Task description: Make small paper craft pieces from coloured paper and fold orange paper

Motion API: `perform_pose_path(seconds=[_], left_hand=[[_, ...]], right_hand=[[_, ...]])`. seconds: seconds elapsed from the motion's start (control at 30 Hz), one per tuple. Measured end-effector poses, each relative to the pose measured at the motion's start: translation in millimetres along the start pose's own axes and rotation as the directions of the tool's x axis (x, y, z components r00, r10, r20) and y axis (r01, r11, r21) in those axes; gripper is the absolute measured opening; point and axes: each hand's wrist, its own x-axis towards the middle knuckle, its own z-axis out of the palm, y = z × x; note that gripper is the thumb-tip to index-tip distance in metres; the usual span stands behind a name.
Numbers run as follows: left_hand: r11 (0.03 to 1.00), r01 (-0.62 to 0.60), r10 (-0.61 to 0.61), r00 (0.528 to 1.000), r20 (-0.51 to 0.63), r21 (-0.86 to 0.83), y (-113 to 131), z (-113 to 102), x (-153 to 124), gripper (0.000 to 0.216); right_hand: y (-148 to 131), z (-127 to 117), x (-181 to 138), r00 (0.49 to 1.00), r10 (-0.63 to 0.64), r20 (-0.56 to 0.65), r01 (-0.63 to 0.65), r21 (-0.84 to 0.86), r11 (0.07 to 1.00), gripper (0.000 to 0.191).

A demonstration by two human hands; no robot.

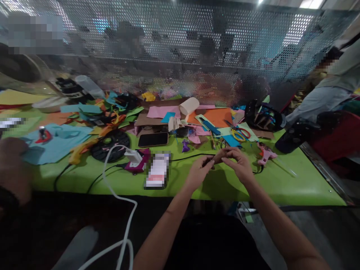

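1. bright lime green all across the table (180,189).
2. silvery grey on the panel (180,41), patterned with close rows of small round holes.
3. pale blue on the sheet (64,146) at left.
4. yellow on the left gun (81,150), light pink on the right gun (266,155).
5. black on the round tray (98,152), the bottle (287,140) and the bowl (248,112).
6. plain white on the plug (133,157) and its cable (132,213), magenta on the box (137,168) beneath.
7. red and yellow on the handles of the scissors (234,129).
8. blue on the cutter (211,126), deep purple on the bundle (185,146).
9. orange on the card (221,116), creamy white on the roll (191,105).
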Motion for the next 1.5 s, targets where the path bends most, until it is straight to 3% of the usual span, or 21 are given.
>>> perform_pose_path(seconds=[0.13, 0.3, 0.4, 0.53, 0.7, 0.83, 1.0, 1.17, 1.3, 1.5], left_hand=[[0.979, -0.067, 0.073, 0.997, -0.023, 0.193, -8.1, -6.7, 1.0, 0.026], [0.928, -0.156, 0.146, 0.988, 0.056, 0.338, -12.5, -20.3, 6.4, 0.022], [0.903, -0.208, 0.161, 0.975, 0.151, 0.377, -8.3, -29.2, 10.9, 0.019], [0.913, -0.230, 0.164, 0.963, 0.214, 0.336, -5.4, -33.0, 18.6, 0.019], [0.929, -0.185, 0.154, 0.981, 0.120, 0.321, -17.4, -19.0, 21.3, 0.023], [0.935, -0.119, 0.100, 0.992, 0.073, 0.334, -26.8, -6.3, 11.1, 0.046], [0.908, -0.134, 0.137, 0.990, 0.021, 0.396, -26.9, -6.9, -8.2, 0.040], [0.840, -0.162, 0.235, 0.969, -0.077, 0.518, -24.0, -19.5, -36.2, 0.038], [0.727, -0.171, 0.218, 0.976, 0.012, 0.665, -25.6, -22.8, -54.3, 0.058], [0.622, -0.064, 0.222, 0.970, -0.097, 0.780, -34.2, -24.5, -52.7, 0.024]], right_hand=[[0.2, 1.2, -3.8, 0.999, 0.010, 0.032, -0.009, -0.034, 0.999, 0.016], [-3.3, 0.6, -6.5, 0.997, 0.050, 0.054, -0.047, -0.051, 0.998, 0.022], [-5.4, 1.8, -9.4, 0.985, 0.099, 0.138, -0.100, 0.005, 0.995, 0.033], [-4.9, 7.9, -15.2, 0.957, 0.128, 0.260, -0.133, 0.003, 0.991, 0.033], [6.1, 18.9, -20.9, 0.949, 0.213, 0.232, -0.227, 0.034, 0.973, 0.045], [19.6, 24.1, -24.2, 0.960, 0.217, 0.176, -0.213, -0.043, 0.976, 0.046], [18.4, 23.8, -29.3, 0.973, 0.173, 0.153, -0.132, -0.245, 0.961, 0.039], [2.3, 14.5, -40.6, 0.980, 0.008, 0.199, 0.052, -0.293, 0.955, 0.016], [-2.5, 10.6, -55.6, 0.921, -0.088, 0.379, 0.220, -0.321, 0.921, 0.018], [-3.7, 15.3, -71.0, 0.844, -0.055, 0.533, 0.347, -0.465, 0.814, 0.033]])
